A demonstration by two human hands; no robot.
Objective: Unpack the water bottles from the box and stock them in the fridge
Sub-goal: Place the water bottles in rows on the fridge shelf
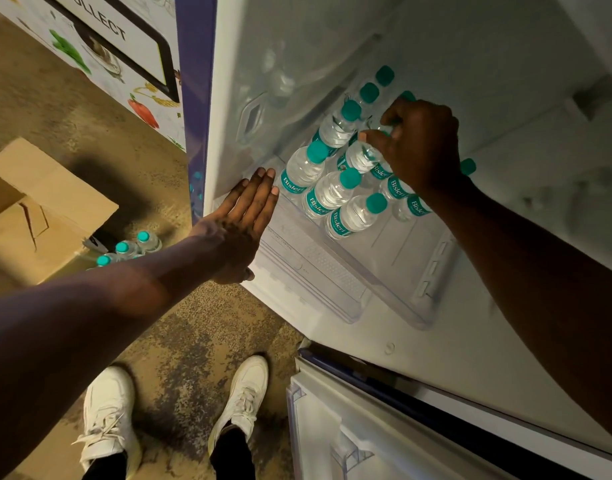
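Item 1, fridge (471,64): open, white interior, fills the right and upper centre of the frame; its door (332,427) shows at the lower right.
Item 2, clear shelf (332,278): centre of the frame, front part bare.
Item 3, stocked bottles (332,192): small, teal caps, teal labels, standing in close rows on the back part of the shelf, touching one another.
Item 4, held bottle (361,155): among the rows, centre right; cap hidden by fingers.
Item 5, right hand (422,143): reaches in from the right, fingers and thumb curled round the top of the held bottle.
Item 6, left hand (240,223): centre, flat, fingers straight and together, holding nothing; fingertips at the shelf's front left corner, contact cannot be told.
Item 7, cardboard box (38,202): left edge of the frame, on the floor (193,341), flaps open.
Item 8, floor bottles (128,249): three teal caps visible just beside the box's lower right corner, partly behind the left forearm.
Item 9, white shoes (107,420): bottom of the frame, left of centre.
Item 10, printed panel (117,46): upper left, vegetable pictures
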